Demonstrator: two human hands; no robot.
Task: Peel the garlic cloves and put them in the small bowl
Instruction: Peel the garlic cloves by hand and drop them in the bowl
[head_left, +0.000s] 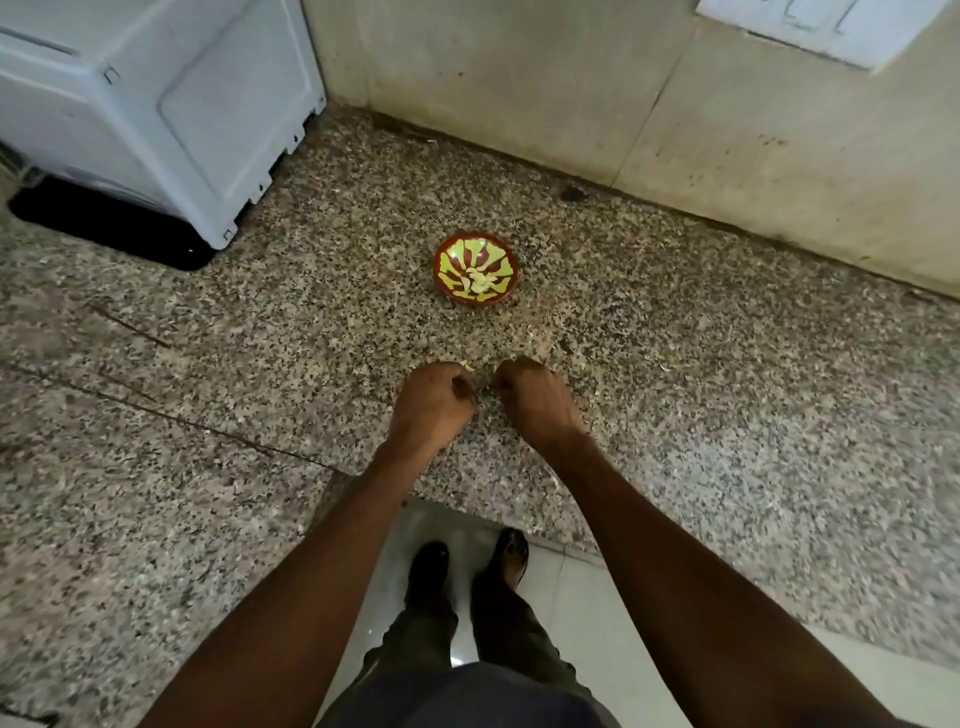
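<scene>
left hand (434, 397): fingers curled in, tips drawn together near the thumb, apparently pinching something small; the thing itself is hidden by the fingers, so contents cannot be told for sure.
right hand (535, 397): fingers curled the same way, knuckles up, tips turned toward the left hand; whether they pinch a clove or only skin cannot be told.
gap between hands: narrow, fingertips of both nearly meeting; judged as a two-handed peel, one side steadying and the other pulling skin.
garlic clove in work: not clearly seen; a pale scrap (469, 366) shows just beyond the left fingertips, likely peel.
small bowl (476, 271): red with yellow-green pattern, on the counter (260, 338) straight ahead of the fingertips, apart from them; placed there so a peeled clove drops forward with a short reach.
peeled cloves (480, 283): pale pieces at the bowl's bottom, count unclear.
peel bits: scattered pale flecks on the counter around and ahead of the fingers, hard to tell from the speckle.
hands' height: held low over the counter edge, likely so skins fall on the stone.
white appliance (156, 104): far left of the fingers, well apart.
step judged: mid-peel, clove not yet in the bowl.
</scene>
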